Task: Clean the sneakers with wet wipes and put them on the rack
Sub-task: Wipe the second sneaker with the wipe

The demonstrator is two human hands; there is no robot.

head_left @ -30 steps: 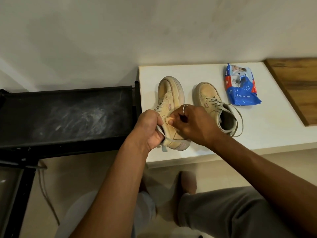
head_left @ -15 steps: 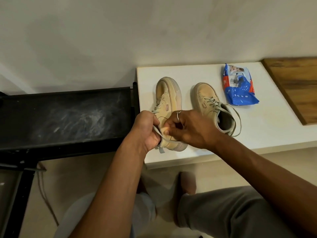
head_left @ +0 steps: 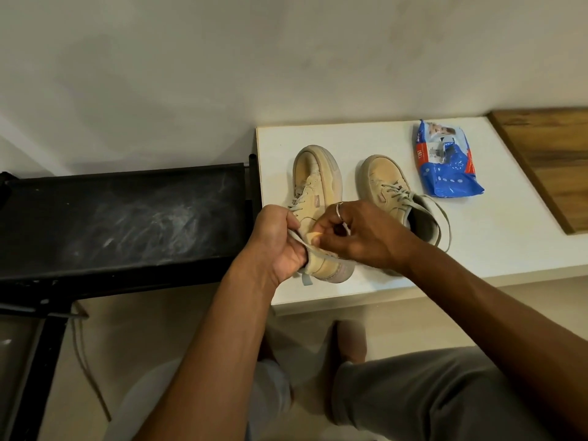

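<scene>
My left hand grips the suede sneaker at the worktop's left edge; my right hand pinches its flat lace.

On the white tabletop, the left hand gripped the left sneaker at its heel while the right hand pinched its lace; the right sneaker and a blue wipes pack lay alongside.
</scene>
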